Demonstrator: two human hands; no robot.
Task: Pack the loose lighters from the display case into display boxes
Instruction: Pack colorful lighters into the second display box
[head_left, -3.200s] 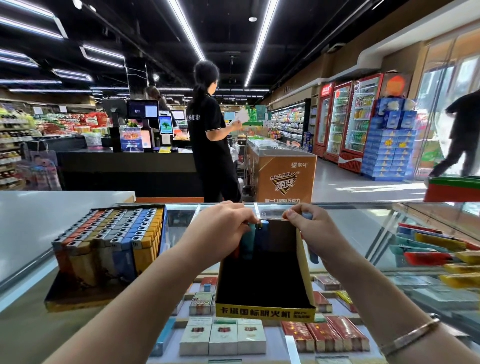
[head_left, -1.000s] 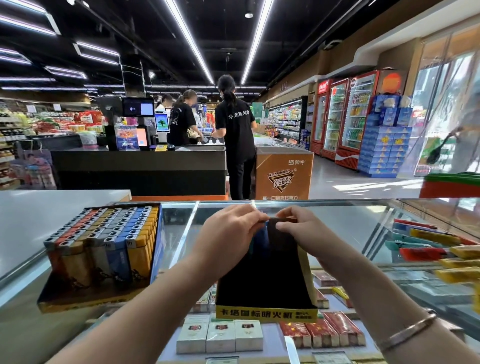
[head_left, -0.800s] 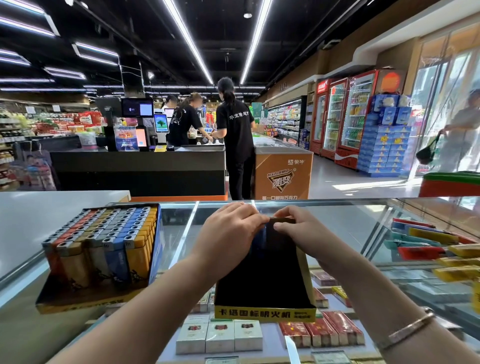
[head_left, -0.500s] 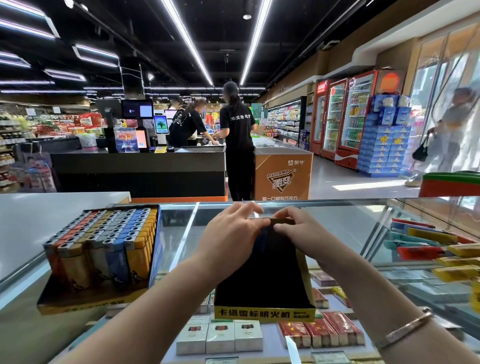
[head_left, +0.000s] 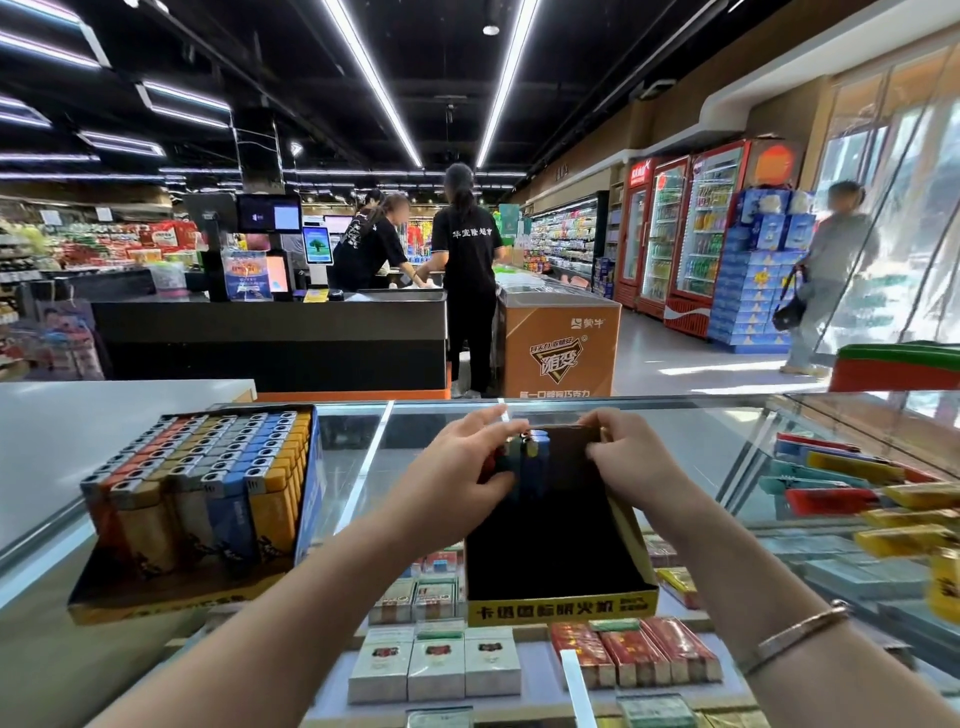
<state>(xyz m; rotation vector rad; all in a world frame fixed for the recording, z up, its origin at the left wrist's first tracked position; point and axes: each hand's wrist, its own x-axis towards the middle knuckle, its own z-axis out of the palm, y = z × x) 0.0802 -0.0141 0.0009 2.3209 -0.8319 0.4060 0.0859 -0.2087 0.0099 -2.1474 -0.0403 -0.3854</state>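
A black display box with a yellow front (head_left: 558, 605) sits on the glass counter (head_left: 363, 467) in front of me, mostly dark inside. At its far left corner stand a few lighters (head_left: 530, 457), blue ones showing. My left hand (head_left: 462, 467) curls around those lighters from the left. My right hand (head_left: 631, 460) pinches the far right rim of the box. A second display box (head_left: 202, 499), packed full with several rows of coloured lighters, sits to the left.
Cigarette packs (head_left: 436, 667) lie under the glass. More coloured packs (head_left: 852, 488) lie under the glass at the right. A white counter (head_left: 78, 431) is at far left. Staff stand at the checkout (head_left: 270, 332) beyond; a person walks at the right.
My hands have drawn slightly apart at the box's far end, uncovering the tops of the blue lighters. The person at the right has walked further in.
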